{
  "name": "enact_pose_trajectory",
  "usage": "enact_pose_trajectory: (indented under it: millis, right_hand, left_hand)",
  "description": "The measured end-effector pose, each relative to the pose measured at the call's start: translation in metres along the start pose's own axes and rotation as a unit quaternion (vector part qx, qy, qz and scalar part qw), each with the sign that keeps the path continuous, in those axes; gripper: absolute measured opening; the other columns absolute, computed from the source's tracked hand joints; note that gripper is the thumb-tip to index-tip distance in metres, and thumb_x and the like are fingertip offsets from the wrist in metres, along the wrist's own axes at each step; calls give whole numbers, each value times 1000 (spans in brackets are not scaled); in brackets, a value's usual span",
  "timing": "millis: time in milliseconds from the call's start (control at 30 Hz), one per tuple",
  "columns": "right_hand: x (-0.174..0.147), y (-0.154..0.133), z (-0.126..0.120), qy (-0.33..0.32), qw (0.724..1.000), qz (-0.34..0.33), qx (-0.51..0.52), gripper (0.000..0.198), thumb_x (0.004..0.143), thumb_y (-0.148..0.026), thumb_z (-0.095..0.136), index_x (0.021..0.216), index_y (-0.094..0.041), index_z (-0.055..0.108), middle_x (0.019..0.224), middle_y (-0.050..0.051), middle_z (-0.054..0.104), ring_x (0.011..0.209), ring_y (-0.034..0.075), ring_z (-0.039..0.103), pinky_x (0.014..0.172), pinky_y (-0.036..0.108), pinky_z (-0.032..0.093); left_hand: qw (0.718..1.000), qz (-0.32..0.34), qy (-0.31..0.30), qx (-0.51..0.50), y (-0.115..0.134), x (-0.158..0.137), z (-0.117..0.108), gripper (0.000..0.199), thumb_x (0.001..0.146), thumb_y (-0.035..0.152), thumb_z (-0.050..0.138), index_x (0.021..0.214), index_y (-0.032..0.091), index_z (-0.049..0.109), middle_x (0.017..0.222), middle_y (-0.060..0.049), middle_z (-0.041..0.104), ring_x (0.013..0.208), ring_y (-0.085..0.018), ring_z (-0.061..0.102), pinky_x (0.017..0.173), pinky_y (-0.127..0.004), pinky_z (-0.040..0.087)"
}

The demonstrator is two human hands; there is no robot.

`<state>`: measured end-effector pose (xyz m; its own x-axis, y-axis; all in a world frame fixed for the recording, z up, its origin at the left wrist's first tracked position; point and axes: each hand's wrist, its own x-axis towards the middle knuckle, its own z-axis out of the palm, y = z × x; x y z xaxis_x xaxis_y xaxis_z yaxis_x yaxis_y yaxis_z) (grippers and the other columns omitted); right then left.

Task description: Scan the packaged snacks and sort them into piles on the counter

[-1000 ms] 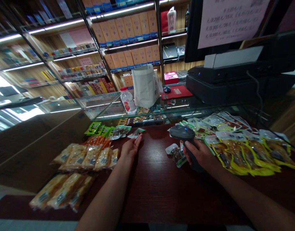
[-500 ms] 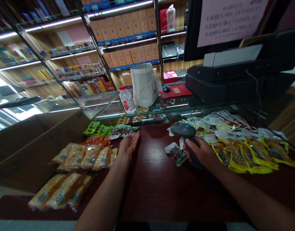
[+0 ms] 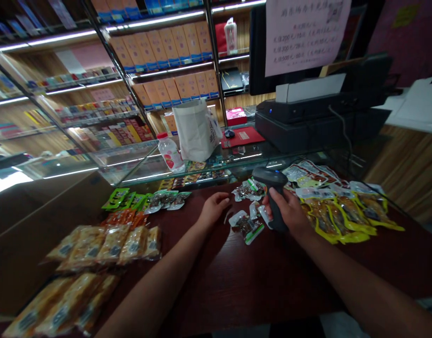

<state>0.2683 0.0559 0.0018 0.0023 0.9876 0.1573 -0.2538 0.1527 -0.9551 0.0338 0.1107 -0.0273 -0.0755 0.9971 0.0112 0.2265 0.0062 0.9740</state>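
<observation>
My right hand point(image 3: 288, 209) is wrapped round the grip of a dark handheld barcode scanner point(image 3: 270, 180), its head tipped to the left. Small clear snack packets with green strips point(image 3: 246, 225) lie on the counter left of the scanner, and more such packets point(image 3: 249, 189) sit just behind them. My left hand point(image 3: 215, 208) is low over the counter beside these packets, fingers loosely bent and the thumb apart, with nothing visible in it. Whether it touches the nearest packet I cannot tell. To its left lies a row of similar small packets point(image 3: 166, 200).
Bread-like packs point(image 3: 110, 241), orange packets point(image 3: 126, 218) and green packets point(image 3: 117, 198) lie left, beside a cardboard box point(image 3: 54, 211). Yellow-edged packs point(image 3: 337, 211) are at right. Behind stand a bottle point(image 3: 171, 155), a white bag point(image 3: 195, 131), a glass case and a monitor point(image 3: 258, 51).
My left hand has moved right, from the row of small packets to those near the scanner, its fingers now more bent. The view has turned right. The scanner stays in my right hand.
</observation>
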Motion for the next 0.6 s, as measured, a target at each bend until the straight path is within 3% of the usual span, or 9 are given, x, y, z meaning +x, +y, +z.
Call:
enact_pose_trajectory:
  millis: [100,167,267,467,600]
  right_hand:
    - [2,2,0,9,1000,-2,2,47,79,-66,72,81,-21,61,50,-6,61,37,10,53,36,20,45]
    - [3,4,0,11,1000,-3,0,46,79,-66,71,78,-21,61,48,-6,60,35,9,51,35,20,43]
    - [5,9,-1,10,1000,-2,-4,45,81,-65,70,75,-21,61,47,-6,60,35,9,51,35,21,43]
    - [7,9,-1,17,1000,2,-10,43,81,-64,69,79,-22,61,50,-6,60,37,10,52,37,21,45]
    - [8,8,-2,38,999,3,-26,45,77,-64,72,82,-21,61,54,-5,62,38,9,52,37,21,44]
  left_hand:
    - [987,85,-15,134,5,27,26,39,74,16,79,112,15,72,116,-14,74,111,-28,68,104,-41,48]
    - [977,103,-18,187,8,40,38,52,69,14,83,119,14,69,120,-16,73,113,-30,68,102,-41,49]
    - [969,108,-15,224,7,47,49,58,63,7,85,118,13,69,115,-18,74,110,-32,68,100,-44,49]
    - [967,136,12,217,3,37,37,58,64,6,82,119,14,69,118,-15,71,112,-29,65,102,-42,48]
    - [975,136,27,171,6,16,22,43,64,13,83,106,16,72,102,-8,73,96,-24,68,91,-37,51]
